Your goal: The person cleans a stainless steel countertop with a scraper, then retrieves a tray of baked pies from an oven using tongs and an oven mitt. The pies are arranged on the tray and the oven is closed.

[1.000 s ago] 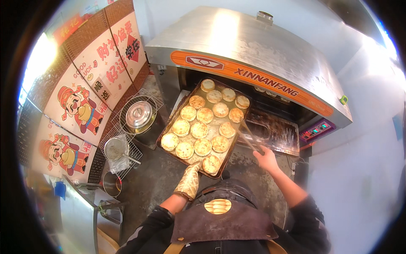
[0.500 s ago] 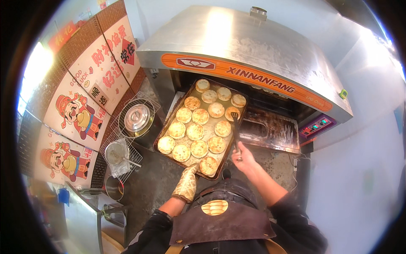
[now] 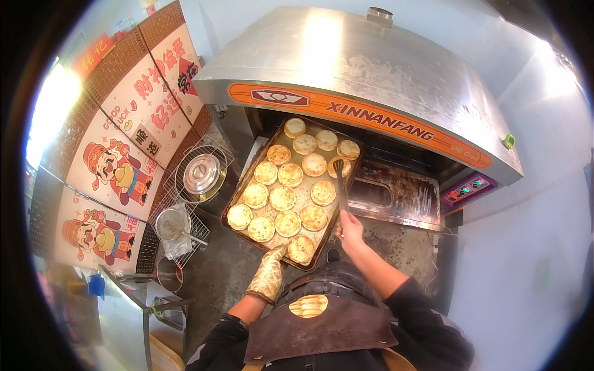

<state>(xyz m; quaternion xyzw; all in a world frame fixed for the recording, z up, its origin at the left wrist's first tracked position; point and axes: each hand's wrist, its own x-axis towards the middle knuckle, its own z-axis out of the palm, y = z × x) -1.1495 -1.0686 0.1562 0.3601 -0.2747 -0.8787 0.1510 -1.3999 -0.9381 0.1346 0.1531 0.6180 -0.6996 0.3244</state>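
Observation:
A large dark-rimmed baking tray (image 3: pixel 304 196) sits tilted across my view, its far end inside the oven mouth. Several round browned flatbreads (image 3: pixel 287 223) lie spread over it. My left hand (image 3: pixel 268 276), in a patterned oven mitt, grips the tray's near edge beside the closest flatbread. In my bare right hand (image 3: pixel 351 230) is the handle of a dark slotted turner (image 3: pixel 340 188). Its head rests over a flatbread (image 3: pixel 346 169) at the tray's right edge. Whether the head touches or slides under that flatbread, I cannot tell.
The steel oven (image 3: pixel 396 62) spans the far side, with a lit control panel (image 3: pixel 468 187) at right. A stained metal plate (image 3: pixel 414 198) lies below its opening. At left stand a lidded pot (image 3: pixel 202 174), a wire rack (image 3: pixel 197 232), a strainer (image 3: pixel 170 224) and a decorated folding screen (image 3: pixel 99 198).
The turner and my right hand have shifted slightly left, and the turner's head has tipped. The tray's near end and my mitted left hand sit slightly lower and further left in view.

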